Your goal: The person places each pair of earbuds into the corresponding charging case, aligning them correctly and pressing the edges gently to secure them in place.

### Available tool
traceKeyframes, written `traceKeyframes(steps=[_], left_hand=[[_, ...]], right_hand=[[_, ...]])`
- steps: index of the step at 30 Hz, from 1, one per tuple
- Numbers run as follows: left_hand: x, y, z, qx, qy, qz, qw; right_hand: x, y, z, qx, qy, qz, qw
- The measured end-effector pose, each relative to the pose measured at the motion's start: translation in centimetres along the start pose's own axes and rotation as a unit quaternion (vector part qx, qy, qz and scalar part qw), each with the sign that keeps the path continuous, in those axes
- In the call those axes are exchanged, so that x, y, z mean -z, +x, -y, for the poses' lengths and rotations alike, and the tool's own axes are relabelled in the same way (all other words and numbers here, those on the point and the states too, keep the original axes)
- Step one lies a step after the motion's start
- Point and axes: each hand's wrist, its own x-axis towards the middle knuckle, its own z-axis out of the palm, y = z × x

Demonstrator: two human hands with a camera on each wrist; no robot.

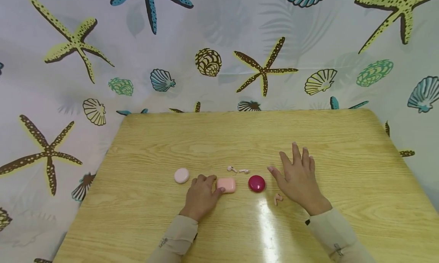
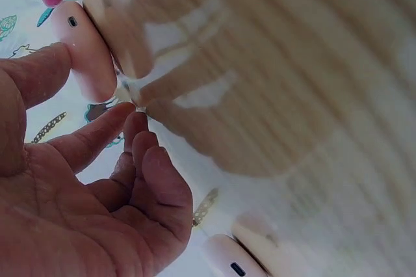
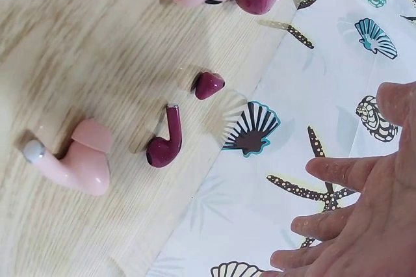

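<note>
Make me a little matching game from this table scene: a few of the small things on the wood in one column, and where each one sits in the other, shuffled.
Things:
1. pink rectangular case
2. magenta round case
3. pale round case
4. pink earbud

Places:
a. farthest to the person's left, apart from both hands
b. touched by the left hand
c. on the table just beside the right hand, near its wrist
d. between the pink rectangular case and the right hand

Pairs: 1-b, 2-d, 3-a, 4-c

Peach-pink case (image 1: 226, 185), magenta case (image 1: 257, 183), pale pink case (image 1: 181, 175), light woodgrain table (image 1: 240, 137), starfish-and-shell patterned curtain (image 1: 205, 45)
</note>
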Motion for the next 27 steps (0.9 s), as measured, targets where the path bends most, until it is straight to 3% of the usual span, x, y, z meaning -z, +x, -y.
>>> traceKeyframes(steps=[14, 21, 27], left_hand=[[0.05, 0.14, 0.07, 0.019, -0.067, 0.029, 0.9971], [0.08, -0.07, -0.08, -0.003, -0.07, 0.043, 0.9966], [-0.28, -0.16, 0.03, -0.027, -0.062, 0.036, 0.9971]], right_hand=[[-0.19, -0.17, -0.08, -0.005, -0.004, -0.003, 1.0], [-0.46, -0.31, -0.22, -0.008, -0.002, 0.002, 1.0], [-0.52, -0.4, -0.2, -0.007, -0.006, 0.005, 1.0]])
